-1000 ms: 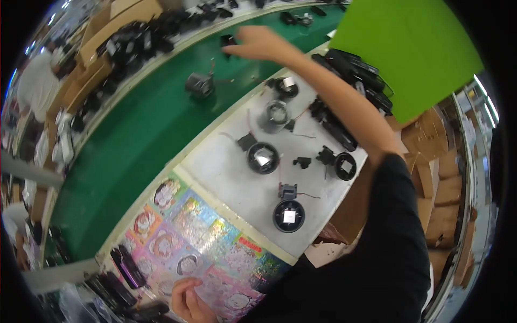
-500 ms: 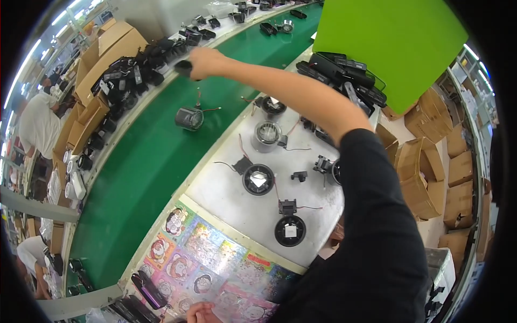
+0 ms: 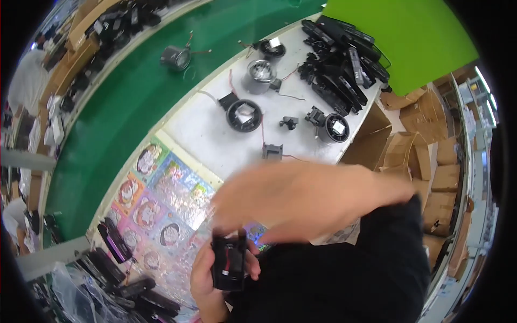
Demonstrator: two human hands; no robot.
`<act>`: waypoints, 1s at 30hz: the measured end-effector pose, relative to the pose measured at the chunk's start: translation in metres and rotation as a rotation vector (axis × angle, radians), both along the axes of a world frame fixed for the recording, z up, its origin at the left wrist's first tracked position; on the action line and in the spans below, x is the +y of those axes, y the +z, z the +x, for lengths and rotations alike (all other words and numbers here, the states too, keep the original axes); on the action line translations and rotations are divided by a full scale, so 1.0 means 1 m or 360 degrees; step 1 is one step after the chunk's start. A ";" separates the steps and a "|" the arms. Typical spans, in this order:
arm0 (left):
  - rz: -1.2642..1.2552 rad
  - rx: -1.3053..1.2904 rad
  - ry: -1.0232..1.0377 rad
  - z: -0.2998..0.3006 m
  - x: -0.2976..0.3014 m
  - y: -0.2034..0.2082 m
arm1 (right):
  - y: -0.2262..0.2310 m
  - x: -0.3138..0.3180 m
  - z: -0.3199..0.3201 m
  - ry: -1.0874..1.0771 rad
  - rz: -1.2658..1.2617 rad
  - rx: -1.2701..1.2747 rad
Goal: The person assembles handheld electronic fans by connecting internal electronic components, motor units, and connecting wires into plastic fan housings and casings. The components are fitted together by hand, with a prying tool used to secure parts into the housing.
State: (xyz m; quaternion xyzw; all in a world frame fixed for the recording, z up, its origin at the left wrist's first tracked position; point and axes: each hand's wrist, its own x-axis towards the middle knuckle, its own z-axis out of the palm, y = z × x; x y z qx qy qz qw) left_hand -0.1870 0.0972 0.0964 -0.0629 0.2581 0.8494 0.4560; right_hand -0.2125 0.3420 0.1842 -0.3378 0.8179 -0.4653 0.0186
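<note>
Near the bottom middle, my left hand is closed round a black plastic housing. The housing's open side faces up, and a red wire shows inside it. Just above it passes my right hand, smeared by motion; its fingers and anything in them cannot be made out. Beyond the hands, round black fan units with wires, among them a fan unit and another fan unit, lie on the white table. A grey cylindrical motor unit stands between them, and a small black bracket lies nearby.
A green conveyor belt curves along the left, carrying one motor unit. Black housings are heaped at the table's far right by a green panel. Cardboard boxes stand right. More black housings lie lower left.
My right hand has come back from the belt's far side to above my left hand. My left hand has risen into view with the black housing. The whole view has shifted.
</note>
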 end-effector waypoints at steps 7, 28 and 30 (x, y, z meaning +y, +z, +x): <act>-0.0238 0.0271 0.0384 -0.011 -0.020 0.000 | -0.107 0.066 0.066 -0.2409 0.0300 -0.0017; -0.0214 0.0203 0.0269 0.008 -0.069 0.000 | -0.050 -0.129 -0.017 -0.0416 -0.0835 -0.0893; -0.0235 0.0227 0.0266 0.009 -0.076 -0.002 | -0.047 -0.135 -0.024 -0.0328 -0.0648 -0.0931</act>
